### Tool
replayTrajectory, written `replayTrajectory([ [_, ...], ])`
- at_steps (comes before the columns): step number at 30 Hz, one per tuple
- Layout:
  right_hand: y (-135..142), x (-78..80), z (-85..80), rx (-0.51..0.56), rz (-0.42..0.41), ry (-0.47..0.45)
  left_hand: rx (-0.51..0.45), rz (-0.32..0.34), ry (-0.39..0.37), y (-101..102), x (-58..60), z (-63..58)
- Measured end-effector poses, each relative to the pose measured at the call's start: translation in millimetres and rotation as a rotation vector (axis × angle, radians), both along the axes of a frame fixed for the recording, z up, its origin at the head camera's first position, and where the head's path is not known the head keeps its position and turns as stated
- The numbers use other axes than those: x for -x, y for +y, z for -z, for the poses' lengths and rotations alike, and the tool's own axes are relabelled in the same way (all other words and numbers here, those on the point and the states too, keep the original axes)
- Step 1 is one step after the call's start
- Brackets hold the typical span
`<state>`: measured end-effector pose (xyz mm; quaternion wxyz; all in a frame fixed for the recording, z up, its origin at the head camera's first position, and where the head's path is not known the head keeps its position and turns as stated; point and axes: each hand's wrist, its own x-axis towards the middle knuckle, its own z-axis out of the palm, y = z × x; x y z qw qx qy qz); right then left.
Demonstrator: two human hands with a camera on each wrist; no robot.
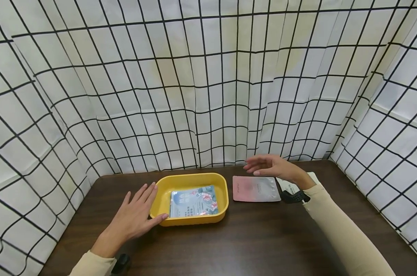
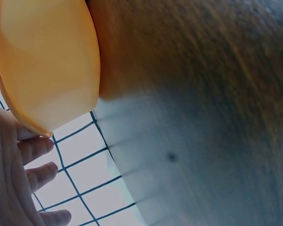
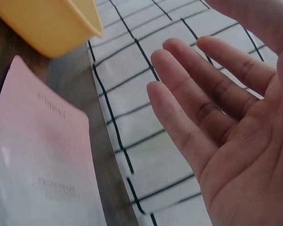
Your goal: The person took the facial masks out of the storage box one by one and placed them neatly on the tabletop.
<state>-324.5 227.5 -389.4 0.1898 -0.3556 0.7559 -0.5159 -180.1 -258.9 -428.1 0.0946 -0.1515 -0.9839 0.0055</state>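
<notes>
Against the spread-fingered left grip, a rounded yellow plastic tray, a glossy blue floral sachet inside, below the loose-fingered right grip, a flat pink-and-silver pouch.

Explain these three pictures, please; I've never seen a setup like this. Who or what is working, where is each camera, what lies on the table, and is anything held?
There is no machine: a person works bare-handed, so each hand is a grip. The wide picture comes from a camera on the head; the other two come from cameras on the left and right wrists.

On the dark table stands a yellow tray with a blue packet inside. To its right lie a pink packet and a white packet, partly hidden by the right arm.

The left grip, fingers straight, is at the tray's left rim, seemingly touching it. The right grip hovers by the pink packet, holding nothing.
</notes>
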Motion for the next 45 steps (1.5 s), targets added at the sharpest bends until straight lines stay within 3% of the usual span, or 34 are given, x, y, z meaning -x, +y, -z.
replayTrajectory([
  [21,-73.6,9.4,-8.5,0.046,-0.209,-0.061,0.007,0.009,0.016,-4.7,-0.3,1.0],
  [38,-118.8,17.9,2.1,-0.04,-0.322,-0.071,-0.001,0.013,0.011,-2.2,0.2,1.9],
  [45,-135.6,19.6,4.3,-0.084,-0.319,-0.079,0.0,0.016,0.017,-3.2,0.3,4.6],
])
